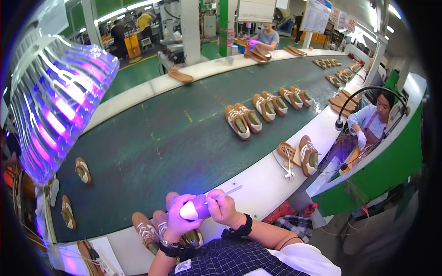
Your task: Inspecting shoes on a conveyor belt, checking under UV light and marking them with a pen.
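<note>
A shoe (189,210) with a pale end, lit violet, is held up in my left hand (177,221), whose fingers wrap round its side. My right hand (224,210) pinches a thin, pale pen-like stick (233,190); the end toward the shoe is hidden by my fingers. Both hands are close together above the white near ledge. Just below and left of them stand a brown shoe (145,228) with pale stripes and another brown shoe (160,219), partly covered by my left hand and forearm.
A large lamp (64,106) glowing violet fills the upper left. Pairs of brown shoes (244,122) stand on the dark green conveyor belt (175,147). A shoe (308,155) and a sole (286,151) lie on the white ledge (262,188). At right a co-worker (375,117) sits.
</note>
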{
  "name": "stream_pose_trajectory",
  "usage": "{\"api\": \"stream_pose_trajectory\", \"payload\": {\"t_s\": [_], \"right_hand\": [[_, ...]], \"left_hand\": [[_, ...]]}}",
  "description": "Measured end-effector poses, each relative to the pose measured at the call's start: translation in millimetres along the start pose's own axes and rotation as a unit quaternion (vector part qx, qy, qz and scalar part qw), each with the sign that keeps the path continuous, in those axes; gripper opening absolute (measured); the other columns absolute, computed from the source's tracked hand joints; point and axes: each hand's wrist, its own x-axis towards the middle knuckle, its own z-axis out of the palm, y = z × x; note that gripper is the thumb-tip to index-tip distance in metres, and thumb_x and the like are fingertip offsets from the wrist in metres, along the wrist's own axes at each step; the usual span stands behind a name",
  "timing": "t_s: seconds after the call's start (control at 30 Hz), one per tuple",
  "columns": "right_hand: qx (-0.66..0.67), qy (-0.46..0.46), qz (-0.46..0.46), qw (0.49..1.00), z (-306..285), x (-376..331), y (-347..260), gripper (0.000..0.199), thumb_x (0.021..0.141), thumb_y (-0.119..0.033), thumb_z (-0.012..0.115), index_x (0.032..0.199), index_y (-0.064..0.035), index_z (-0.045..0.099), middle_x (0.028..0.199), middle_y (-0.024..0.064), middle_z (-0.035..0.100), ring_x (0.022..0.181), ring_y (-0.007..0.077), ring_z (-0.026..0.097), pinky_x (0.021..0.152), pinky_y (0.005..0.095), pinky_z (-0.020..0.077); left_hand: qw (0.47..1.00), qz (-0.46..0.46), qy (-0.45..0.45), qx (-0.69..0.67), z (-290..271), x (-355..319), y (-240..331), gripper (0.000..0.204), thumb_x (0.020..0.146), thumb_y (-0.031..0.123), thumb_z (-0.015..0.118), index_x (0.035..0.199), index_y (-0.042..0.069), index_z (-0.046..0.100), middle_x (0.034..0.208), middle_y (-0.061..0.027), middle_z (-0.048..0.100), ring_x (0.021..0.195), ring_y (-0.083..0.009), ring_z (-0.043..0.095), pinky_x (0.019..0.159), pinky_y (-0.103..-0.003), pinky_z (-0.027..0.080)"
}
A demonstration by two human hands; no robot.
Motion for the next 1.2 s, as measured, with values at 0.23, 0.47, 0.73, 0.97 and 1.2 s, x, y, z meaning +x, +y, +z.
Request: {"api": "stream_pose_trajectory", "payload": {"t_s": [0.23,0.47,0.73,0.97,1.2], "right_hand": [[-0.006,-0.010,0.039,0.999,1.1,-4.0,1.1,0.009,0.087,-0.008,0.052,0.088,0.0003,0.055,0.077,0.0135,0.059,0.060,0.0244,0.059,0.055,0.0314,0.0477],[0.006,0.010,0.010,1.000,4.5,-0.6,4.0,0.005,0.085,-0.003,0.053,0.085,0.0011,0.056,0.075,0.0125,0.058,0.059,0.0204,0.058,0.054,0.0300,0.0466],[-0.016,0.013,0.027,0.999,5.5,0.4,9.7,0.010,0.088,-0.010,0.051,0.089,-0.0002,0.055,0.076,0.0142,0.058,0.060,0.0269,0.060,0.055,0.0336,0.0478],[-0.023,0.028,0.021,0.999,5.5,-2.8,8.6,0.012,0.088,-0.011,0.051,0.090,-0.0005,0.055,0.076,0.0151,0.059,0.060,0.0286,0.060,0.054,0.0343,0.0480],[-0.016,0.030,0.048,0.998,8.3,-9.2,11.7,0.011,0.088,-0.011,0.052,0.091,-0.0010,0.055,0.078,0.0144,0.060,0.062,0.0259,0.061,0.056,0.0326,0.0486]], "left_hand": [[1.000,0.000,0.003,-0.005,0.4,0.1,-5.9,0.062,0.050,0.014,0.081,0.107,0.005,0.056,0.101,-0.0087,0.061,0.091,-0.0224,0.058,0.082,-0.034,0.048],[1.000,-0.013,0.001,-0.028,-0.2,3.0,-10.9,0.063,0.050,0.015,0.081,0.107,0.005,0.055,0.100,-0.0087,0.060,0.093,-0.0217,0.059,0.084,-0.034,0.048],[1.000,-0.012,-0.011,-0.027,-1.2,8.8,-18.7,0.065,0.049,0.017,0.081,0.107,0.004,0.055,0.100,-0.0089,0.060,0.093,-0.0218,0.059,0.084,-0.034,0.048],[0.999,-0.025,-0.016,-0.039,-0.1,8.2,-19.1,0.065,0.049,0.017,0.081,0.107,0.003,0.055,0.100,-0.0093,0.060,0.093,-0.0215,0.059,0.084,-0.033,0.048],[0.993,-0.046,-0.016,-0.111,2.2,2.6,-29.7,0.064,0.049,0.017,0.082,0.106,0.003,0.055,0.099,-0.0094,0.061,0.092,-0.0204,0.060,0.082,-0.033,0.049]]}}
